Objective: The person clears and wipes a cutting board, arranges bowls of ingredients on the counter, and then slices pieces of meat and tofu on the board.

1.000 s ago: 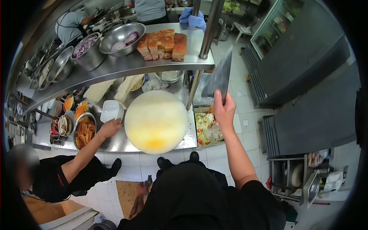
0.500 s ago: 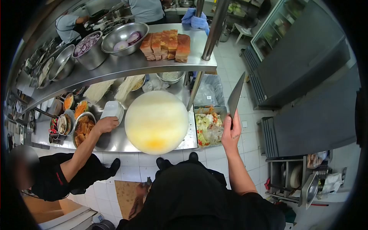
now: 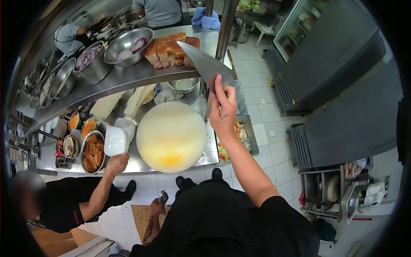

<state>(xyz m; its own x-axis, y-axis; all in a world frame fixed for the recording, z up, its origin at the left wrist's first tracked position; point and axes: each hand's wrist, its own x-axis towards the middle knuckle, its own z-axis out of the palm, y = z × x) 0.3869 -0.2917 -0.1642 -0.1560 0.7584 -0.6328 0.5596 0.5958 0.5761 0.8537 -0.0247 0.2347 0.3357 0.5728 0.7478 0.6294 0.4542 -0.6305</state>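
Observation:
My right hand (image 3: 224, 109) is closed round a wide-bladed kitchen knife (image 3: 205, 64), its tip up and to the left near the shelf's edge. Low by my body, my left hand (image 3: 157, 207) is closed on a small grey thing (image 3: 163, 197) whose kind I cannot make out. In front of me on the steel counter lies a round, pale cutting board (image 3: 171, 132) with a yellow stain. Blocks of browned pork belly (image 3: 165, 50) sit on the shelf behind the knife.
At the left, a co-worker's hand (image 3: 117, 163) holds a white dish (image 3: 116, 141) beside a bowl of browned meat (image 3: 93, 152). Metal bowls of onion (image 3: 90, 59) stand on the shelf (image 3: 128, 80). A bin of food scraps (image 3: 252, 135) is under my right arm. Fridges (image 3: 329, 60) line the right.
My right hand has swung left and up with the knife, from over the floor to the shelf's edge. The co-worker has lifted a white dish from the stack. My left hand has come slightly forward.

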